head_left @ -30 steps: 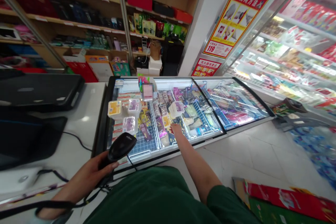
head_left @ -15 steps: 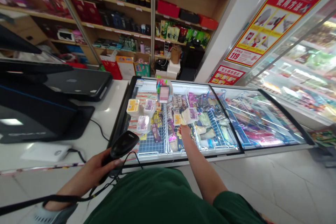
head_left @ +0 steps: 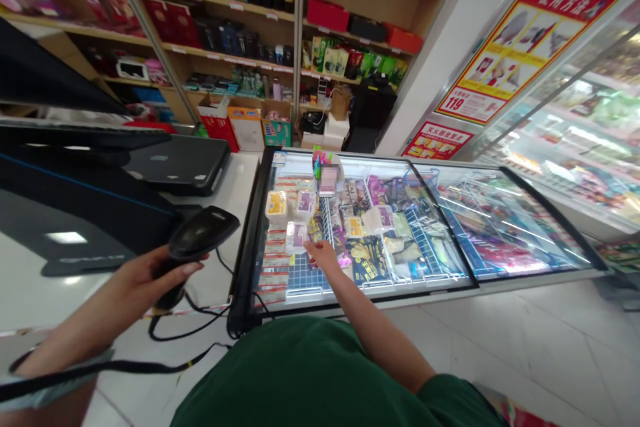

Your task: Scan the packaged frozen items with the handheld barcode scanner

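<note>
My left hand (head_left: pixel 143 287) is wrapped round the handle of a black barcode scanner (head_left: pixel 203 233), its head tilted up to the right beside the freezer. My right hand (head_left: pixel 323 257) is over the freezer's glass top, fingers apart and slightly bent. Its fingertips are at the lower right edge of a clear plastic tub with a purple label (head_left: pixel 297 237); whether they touch it I cannot tell. Close by lie a yellow-labelled tub (head_left: pixel 277 204) and another purple-labelled tub (head_left: pixel 305 201). Farther right are a second yellow-labelled tub (head_left: pixel 354 227) and a purple-and-white tub (head_left: pixel 384 217).
The chest freezer (head_left: pixel 430 290) holds bagged goods and wire baskets under glass. A round pot with colourful decorations (head_left: pixel 320 159) stands at its back edge. On the left are a checkout terminal (head_left: pixel 100 213) and counter (head_left: pixel 200 213). Black cables (head_left: pixel 185 337) hang near my left hand. Shelves stand behind.
My right hand has moved left, from the yellow-labelled tub on the right to the front purple-labelled tub. My left hand has moved left and up with the scanner. The camera view has shifted slightly.
</note>
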`<action>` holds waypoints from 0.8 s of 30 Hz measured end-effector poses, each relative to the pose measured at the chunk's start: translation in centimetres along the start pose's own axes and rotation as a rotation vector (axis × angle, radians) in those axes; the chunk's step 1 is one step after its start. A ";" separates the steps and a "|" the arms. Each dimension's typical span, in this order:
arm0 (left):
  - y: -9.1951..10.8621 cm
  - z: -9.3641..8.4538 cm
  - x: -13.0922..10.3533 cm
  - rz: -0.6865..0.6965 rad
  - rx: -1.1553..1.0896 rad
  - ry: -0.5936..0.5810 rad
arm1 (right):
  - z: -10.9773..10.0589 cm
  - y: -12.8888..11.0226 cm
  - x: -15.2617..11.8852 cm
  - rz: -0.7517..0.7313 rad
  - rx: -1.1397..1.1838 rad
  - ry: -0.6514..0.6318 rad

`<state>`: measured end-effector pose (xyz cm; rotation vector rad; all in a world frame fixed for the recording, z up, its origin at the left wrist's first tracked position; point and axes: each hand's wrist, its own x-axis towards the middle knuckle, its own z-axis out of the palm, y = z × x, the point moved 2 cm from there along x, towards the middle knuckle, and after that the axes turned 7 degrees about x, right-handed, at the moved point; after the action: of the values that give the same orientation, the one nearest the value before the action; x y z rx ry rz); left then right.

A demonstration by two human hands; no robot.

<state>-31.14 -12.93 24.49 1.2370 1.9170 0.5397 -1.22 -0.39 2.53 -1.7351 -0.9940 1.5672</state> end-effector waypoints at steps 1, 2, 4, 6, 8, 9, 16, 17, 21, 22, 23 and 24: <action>0.2 0.6 0.4 0.005 -0.020 -0.033 | 0.6 -0.2 -0.3 0.008 -0.007 0.020; 0.2 1.3 0.9 0.022 -0.040 -0.046 | 1.1 -0.3 -0.6 0.019 -0.011 0.039; 0.0 2.9 1.9 0.105 -0.075 -0.138 | 2.0 -0.6 -1.0 0.039 -0.008 0.068; -0.9 4.2 3.0 0.172 -0.106 -0.214 | 2.6 -0.8 -1.3 0.047 0.013 0.086; -1.9 5.1 3.9 0.221 -0.111 -0.294 | 3.0 -0.9 -1.6 0.041 0.045 0.104; -2.4 5.3 4.3 0.238 -0.108 -0.324 | 3.1 -1.0 -1.6 0.036 0.063 0.115; -2.5 5.5 4.8 0.260 -0.090 -0.377 | 2.5 -0.8 -2.3 -0.006 0.175 0.156; -2.1 5.7 4.6 0.259 -0.090 -0.381 | 2.1 -0.7 -2.5 -0.025 0.178 0.165; -1.0 6.9 4.2 0.290 -0.129 -0.418 | 0.0 -0.9 -3.8 -0.129 0.161 0.210; -0.6 7.0 4.1 0.305 -0.139 -0.436 | -0.7 -0.9 -4.3 -0.155 0.151 0.220; -0.1 7.0 4.0 0.317 -0.137 -0.456 | -1.3 -1.0 -4.7 -0.178 0.141 0.229; 0.5 6.6 3.9 0.325 -0.122 -0.472 | -1.9 -1.1 -5.2 -0.200 0.131 0.236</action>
<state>-26.55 -9.55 19.37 1.4538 1.2838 0.4686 0.40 -4.00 6.53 -1.6311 -0.8960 1.2422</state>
